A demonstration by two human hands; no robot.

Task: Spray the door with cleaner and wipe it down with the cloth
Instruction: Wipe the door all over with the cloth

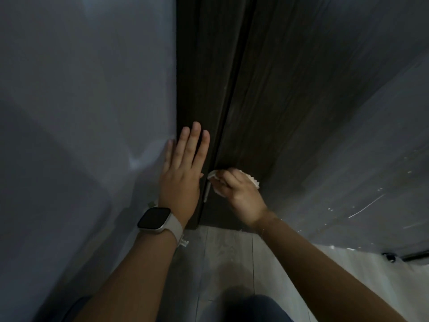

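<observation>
Nearest the camera, a dark trouser knee (260,307) is showing above the pale plank floor (222,249), and both forearms are reaching forward and down. A watch (155,220) is sitting on the left wrist. The left hand (182,175) is lying flat, fingers (193,145) straight and close together, pressing where the pale wall (81,112) meets the dark door frame (197,77). Just right of it, the right hand (239,190) is gripping a bunched white cloth (251,180), fingers curled round it and pressing it onto the dark wood-grain door (301,101) low down, near its bottom edge and close to the hinge (207,191) side. No cleaner bottle is in view. Beyond, the door is running up and away, greyish sheen on its right part.

The wiping looks well under way at the lowest strip. To do it well, the cloth should be travelling along the grain in overlapping passes, kept flat rather than balled, working into the narrow gap by the hinge without snagging there. The left hand is steadying the body; it should be staying clear of the hinge gap in case the door swings.
</observation>
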